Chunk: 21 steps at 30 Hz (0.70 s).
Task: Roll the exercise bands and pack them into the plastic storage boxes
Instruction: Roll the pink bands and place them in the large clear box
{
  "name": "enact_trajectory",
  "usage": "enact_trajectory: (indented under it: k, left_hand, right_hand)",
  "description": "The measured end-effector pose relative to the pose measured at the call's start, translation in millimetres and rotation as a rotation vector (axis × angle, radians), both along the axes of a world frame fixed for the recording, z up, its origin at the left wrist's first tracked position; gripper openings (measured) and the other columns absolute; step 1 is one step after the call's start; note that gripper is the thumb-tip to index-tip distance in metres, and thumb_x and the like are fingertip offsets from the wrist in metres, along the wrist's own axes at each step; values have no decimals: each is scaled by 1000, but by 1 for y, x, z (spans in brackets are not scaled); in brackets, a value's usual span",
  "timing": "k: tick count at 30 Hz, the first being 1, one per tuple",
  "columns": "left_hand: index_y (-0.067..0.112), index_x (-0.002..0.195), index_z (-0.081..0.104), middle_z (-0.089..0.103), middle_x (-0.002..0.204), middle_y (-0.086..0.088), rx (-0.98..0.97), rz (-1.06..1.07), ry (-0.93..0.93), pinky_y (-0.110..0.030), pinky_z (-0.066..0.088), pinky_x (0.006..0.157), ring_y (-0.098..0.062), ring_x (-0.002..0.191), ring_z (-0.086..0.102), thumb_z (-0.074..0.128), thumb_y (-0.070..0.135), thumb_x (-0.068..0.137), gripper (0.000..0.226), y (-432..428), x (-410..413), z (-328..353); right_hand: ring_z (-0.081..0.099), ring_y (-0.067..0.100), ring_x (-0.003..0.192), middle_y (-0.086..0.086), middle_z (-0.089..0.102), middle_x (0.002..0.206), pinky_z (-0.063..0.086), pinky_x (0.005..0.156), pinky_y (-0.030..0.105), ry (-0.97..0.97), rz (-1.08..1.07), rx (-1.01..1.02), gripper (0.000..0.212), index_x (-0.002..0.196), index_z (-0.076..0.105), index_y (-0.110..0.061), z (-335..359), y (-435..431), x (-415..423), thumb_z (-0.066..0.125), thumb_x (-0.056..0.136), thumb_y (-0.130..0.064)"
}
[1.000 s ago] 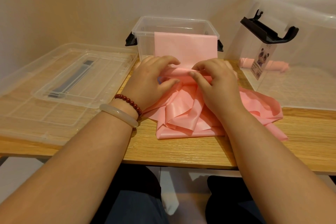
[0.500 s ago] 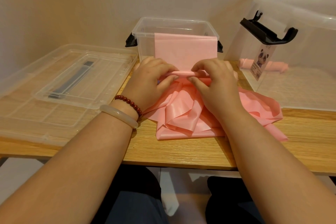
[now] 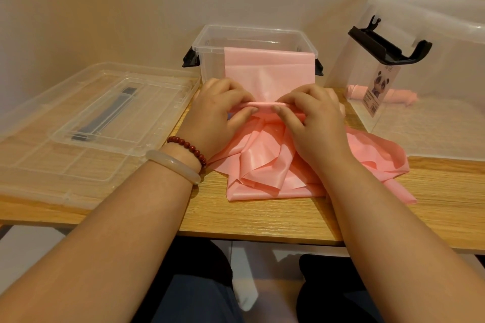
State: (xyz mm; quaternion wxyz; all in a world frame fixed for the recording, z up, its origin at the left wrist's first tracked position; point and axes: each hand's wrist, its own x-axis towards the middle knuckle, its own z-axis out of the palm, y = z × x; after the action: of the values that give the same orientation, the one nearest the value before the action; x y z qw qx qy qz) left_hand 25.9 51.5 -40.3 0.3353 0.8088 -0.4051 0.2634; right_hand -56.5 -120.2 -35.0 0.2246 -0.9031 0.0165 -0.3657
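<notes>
- The grip is closed on both sides: a thin roll (image 3: 264, 105) of the pink band (image 3: 262, 168) is pinched between the fingers and thumb of the left hand (image 3: 223, 115) and of the right hand (image 3: 312, 120), one at each end of it.
- From the roll, a flat stretch of the same band is seen rising to the front rim of the small clear box (image 3: 210, 65), over which it is draped. Whether more of it lies inside cannot be told.
- Nearer the person, the rest of the band is heaped in loose folds on the counter (image 3: 262, 220), partly under the right forearm.
- A rolled pink band (image 3: 402, 96) is seen in the larger clear box (image 3: 446, 34), which is set on its side at the right, behind a panda label (image 3: 379, 86). A clear lid (image 3: 91, 123) is laid flat at the left.
- The step in hand is judged to be the rolling of this band, at an early stage, since the roll is thin and much of the band is left loose.
- For the next move, even turning by both hands is called for, with the edges kept in line and slack fed in so that the roll is not skewed. Only then can it be packed into a box.
</notes>
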Motion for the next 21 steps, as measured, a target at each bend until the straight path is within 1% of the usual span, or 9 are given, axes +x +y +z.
enact_trajectory:
  k: [3, 5, 7, 10, 12, 13, 16, 18, 21]
  left_hand:
    - [18, 97, 71, 55, 90, 8, 4, -2, -2, -25, 29, 82, -9, 94, 40, 48, 41, 90, 34, 0, -1, 0]
    - [18, 101, 70, 55, 91, 10, 24, -9, 8, -30, 34, 84, -12, 94, 43, 46, 41, 91, 35, 1, -1, 1]
    - [19, 112, 66, 55, 94, 11, 24, -12, 31, -36, 39, 88, -16, 96, 48, 49, 38, 92, 33, 1, -3, 1]
    - [23, 124, 56, 51, 89, 15, -12, -13, 113, -37, 43, 88, -12, 96, 48, 54, 36, 90, 36, 0, -7, 3]
    - [23, 119, 56, 51, 88, 17, -24, -30, 141, -39, 45, 88, -14, 95, 50, 61, 38, 85, 37, 1, -8, 4]
    - [23, 115, 57, 54, 90, 13, -17, -35, 136, -42, 45, 89, -17, 96, 51, 64, 38, 83, 35, 1, -8, 4]
    - [21, 100, 63, 57, 93, 10, 20, -25, 77, -41, 44, 87, -21, 96, 52, 61, 36, 85, 22, 0, -5, 3]
    - [18, 96, 66, 56, 91, 11, 22, -31, 41, -38, 42, 85, -22, 94, 52, 54, 37, 88, 23, 0, -3, 2]
    - [17, 96, 67, 58, 91, 9, 24, -30, 19, -37, 40, 86, -21, 94, 52, 49, 40, 90, 30, 0, 0, 1]
  right_hand:
    - [47, 20, 108, -14, 54, 102, 34, 89, 40, 20, 19, -1, 28, 106, 67, -26, 1, 1, -1, 74, 80, -37]
    - [48, 21, 107, -18, 50, 99, 30, 86, 37, 15, 9, 11, 21, 100, 65, -28, 2, 2, -2, 73, 81, -31]
    - [48, 21, 106, -19, 49, 97, 25, 84, 35, -9, -11, 4, 10, 94, 67, -26, 2, 2, -2, 70, 85, -29]
    - [47, 22, 106, -14, 54, 97, 22, 83, 34, -22, -25, 17, 10, 93, 70, -24, 2, 2, -1, 66, 88, -31]
    - [46, 19, 103, -12, 55, 97, 23, 83, 34, -36, -20, 34, 12, 91, 71, -23, 0, 2, 0, 65, 88, -33]
    - [44, 16, 100, -13, 53, 96, 23, 83, 35, -51, -16, 42, 13, 90, 72, -23, 0, 1, 0, 65, 88, -34]
    - [35, 8, 98, -15, 51, 96, 24, 84, 34, -75, -16, 53, 15, 89, 73, -22, -2, 0, 1, 66, 87, -35]
    - [35, 8, 99, -13, 52, 98, 25, 86, 35, -62, -21, 52, 16, 90, 74, -23, -2, 0, 1, 66, 87, -37]
    - [44, 16, 103, -10, 57, 102, 36, 91, 45, -13, -20, 30, 23, 101, 71, -26, 1, 1, -1, 71, 83, -41]
